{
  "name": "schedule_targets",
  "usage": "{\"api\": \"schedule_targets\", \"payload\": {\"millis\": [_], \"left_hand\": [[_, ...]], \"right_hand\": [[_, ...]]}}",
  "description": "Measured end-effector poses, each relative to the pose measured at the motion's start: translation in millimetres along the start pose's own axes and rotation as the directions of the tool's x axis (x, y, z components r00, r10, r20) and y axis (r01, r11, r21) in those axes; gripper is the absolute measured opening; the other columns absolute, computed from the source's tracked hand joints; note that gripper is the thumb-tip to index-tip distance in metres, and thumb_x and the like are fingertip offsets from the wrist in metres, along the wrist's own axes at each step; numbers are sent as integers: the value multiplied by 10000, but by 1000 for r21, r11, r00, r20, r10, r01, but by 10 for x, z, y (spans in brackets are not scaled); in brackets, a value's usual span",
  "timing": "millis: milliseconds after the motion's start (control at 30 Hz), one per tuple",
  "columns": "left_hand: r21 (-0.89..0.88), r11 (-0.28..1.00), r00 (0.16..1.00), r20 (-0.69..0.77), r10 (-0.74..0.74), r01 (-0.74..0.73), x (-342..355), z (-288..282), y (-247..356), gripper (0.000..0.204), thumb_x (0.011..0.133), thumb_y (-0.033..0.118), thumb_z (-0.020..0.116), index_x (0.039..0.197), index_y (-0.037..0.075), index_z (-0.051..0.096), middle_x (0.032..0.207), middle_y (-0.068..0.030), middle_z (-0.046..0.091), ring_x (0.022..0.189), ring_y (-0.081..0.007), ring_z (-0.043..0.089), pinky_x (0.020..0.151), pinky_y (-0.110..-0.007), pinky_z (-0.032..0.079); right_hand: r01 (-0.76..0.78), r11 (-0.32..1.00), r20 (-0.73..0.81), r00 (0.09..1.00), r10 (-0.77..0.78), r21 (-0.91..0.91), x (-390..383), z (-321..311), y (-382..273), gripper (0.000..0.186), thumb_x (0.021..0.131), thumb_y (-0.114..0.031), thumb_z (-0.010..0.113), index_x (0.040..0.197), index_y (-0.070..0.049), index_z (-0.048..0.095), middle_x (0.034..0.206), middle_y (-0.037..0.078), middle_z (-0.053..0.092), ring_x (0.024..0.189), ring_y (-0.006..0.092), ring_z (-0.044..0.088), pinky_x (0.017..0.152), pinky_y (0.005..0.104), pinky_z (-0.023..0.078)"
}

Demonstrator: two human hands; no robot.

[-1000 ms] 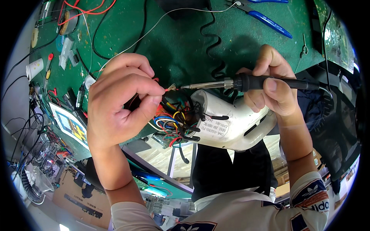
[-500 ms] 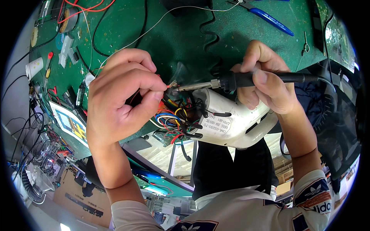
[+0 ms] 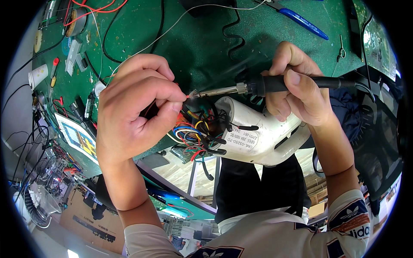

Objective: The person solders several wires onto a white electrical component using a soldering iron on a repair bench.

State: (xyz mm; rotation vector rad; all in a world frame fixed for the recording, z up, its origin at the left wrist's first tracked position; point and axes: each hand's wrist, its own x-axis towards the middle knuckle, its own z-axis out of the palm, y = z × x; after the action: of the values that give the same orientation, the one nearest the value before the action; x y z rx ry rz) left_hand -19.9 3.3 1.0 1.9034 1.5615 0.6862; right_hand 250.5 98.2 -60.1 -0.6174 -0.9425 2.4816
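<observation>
My left hand pinches a thin red wire between thumb and forefinger; its frayed bare end points right. Closed around the black handle of a soldering iron is my right hand. The iron lies nearly level, its metal tip at the bare strands, with a wisp of smoke there. Below the iron rests a white plug housing with a loop handle. From its open end a bundle of coloured wires spills out, several ending in black sleeves. My left fingers hide the rest of the red wire.
Blue-handled pliers lie at the far right on the green mat. A thin pale wire arcs across the mat. At left are a paper cup, a wire spool and a picture sheet. The iron's cord trails right.
The soldering iron and my right hand have shifted slightly right and up, with the tip still at the frayed strands. My left hand keeps its place. The smoke has changed shape.
</observation>
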Motion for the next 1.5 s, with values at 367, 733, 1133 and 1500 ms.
{"api": "schedule_targets", "payload": {"millis": [367,733,1133,1500], "left_hand": [[0,1000,1000,22,-10,10,-26,-16,-8,116,672,15,705,777,44,666,675,-44,605,873,-247,616,733,-349,485],[-2,1000,1000,23,-1,1,-27,-8,-20,119,668,19,710,775,45,665,707,-48,618,868,-253,617,726,-349,489],[-6,1000,1000,21,2,-2,-29,-5,-23,127,662,5,709,774,44,662,715,-49,622,867,-251,615,720,-347,488],[-7,1000,1000,20,-7,8,-30,-7,-11,136,654,-1,710,773,41,660,722,-54,624,861,-252,615,723,-346,486]], "right_hand": [[25,999,21,999,-24,-31,-16,-9,-1,249,1010,-253,550,1033,-11,500,593,70,549,490,120,511,500,253,391],[29,1000,2,1000,-29,5,-52,-10,9,258,1001,-238,589,1045,0,501,623,80,555,507,121,519,513,269,413],[35,999,3,999,-35,17,-45,-5,18,237,998,-217,589,1043,-1,503,617,73,553,507,118,523,510,267,417],[69,997,18,997,-69,37,-33,-26,23,230,1002,-216,590,1043,-5,509,627,74,562,507,116,530,509,263,424]]}}
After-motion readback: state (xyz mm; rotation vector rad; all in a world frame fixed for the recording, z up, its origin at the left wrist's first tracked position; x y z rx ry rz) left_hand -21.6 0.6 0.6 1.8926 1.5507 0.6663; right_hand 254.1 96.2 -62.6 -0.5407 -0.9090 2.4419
